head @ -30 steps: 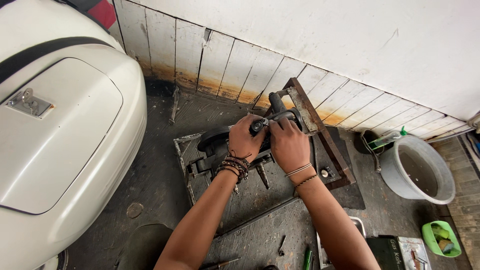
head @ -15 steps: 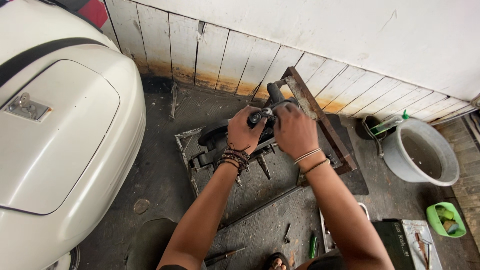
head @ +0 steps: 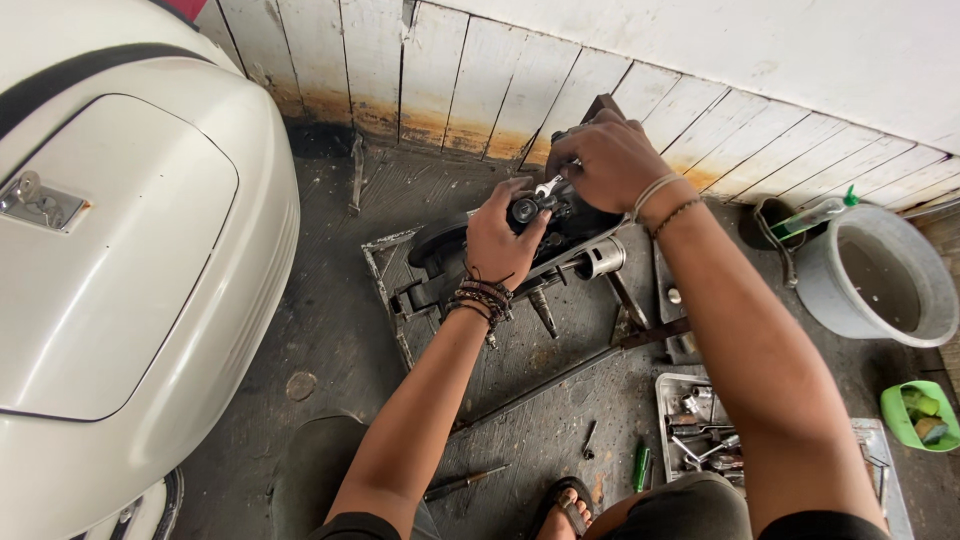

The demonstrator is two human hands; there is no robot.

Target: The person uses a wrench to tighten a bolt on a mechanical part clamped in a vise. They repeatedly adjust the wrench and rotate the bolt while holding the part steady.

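Observation:
A dark greasy engine block [head: 575, 235] rests on a metal stand on the grimy floor, with a shiny cylindrical part [head: 600, 258] sticking out to its right. My left hand [head: 505, 235], with beaded bracelets at the wrist, grips the block's near side. From above, my right hand [head: 605, 160] closes over the top of the block beside a small silver wrench [head: 550, 186]. Whether the right hand holds that wrench I cannot tell.
A white scooter body [head: 120, 260] fills the left. A white plank wall [head: 520, 70] runs behind. At the right stand a grey bucket [head: 880, 275], a small green tub [head: 915, 415] and a metal tray of tools [head: 700, 430]. A screwdriver [head: 462, 484] lies near my sandalled foot.
The camera has moved closer and lower. My right hand has shifted up over the top of the engine block; my left hand stays on its near side.

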